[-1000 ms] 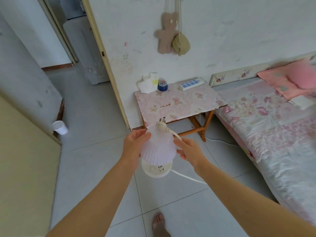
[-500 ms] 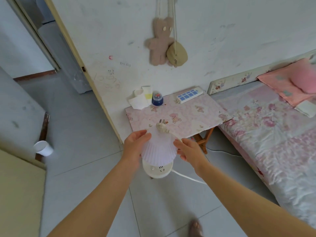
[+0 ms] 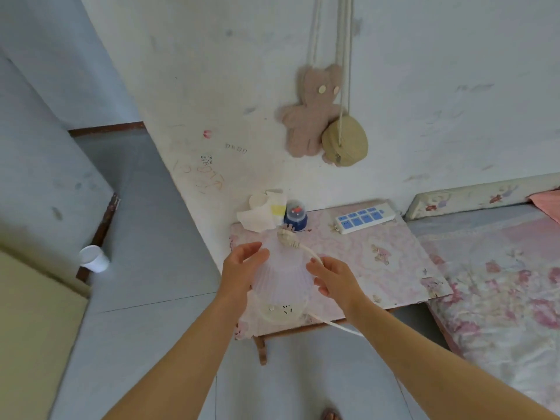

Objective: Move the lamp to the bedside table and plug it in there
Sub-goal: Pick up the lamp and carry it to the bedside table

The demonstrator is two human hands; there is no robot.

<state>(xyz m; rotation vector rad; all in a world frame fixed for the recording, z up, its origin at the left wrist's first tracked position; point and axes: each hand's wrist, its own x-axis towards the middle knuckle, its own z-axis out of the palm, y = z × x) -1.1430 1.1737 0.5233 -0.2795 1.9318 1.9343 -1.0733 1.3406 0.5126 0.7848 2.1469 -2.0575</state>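
A small white lamp with a pleated shade and round base is held between both hands above the front left part of the bedside table. My left hand grips the shade's left side. My right hand presses the right side and holds the white cord. The plug lies loose over the top of the shade. A white power strip with blue sockets lies at the back of the table by the wall.
A blue jar and crumpled white paper sit at the table's back left corner. The bed adjoins the table on the right. A bear toy and round bag hang on the wall. A white cup stands left.
I have walked closer to the table. The lamp, earlier held over the floor in front of it, is now over the tabletop. Both hands keep the same grip.
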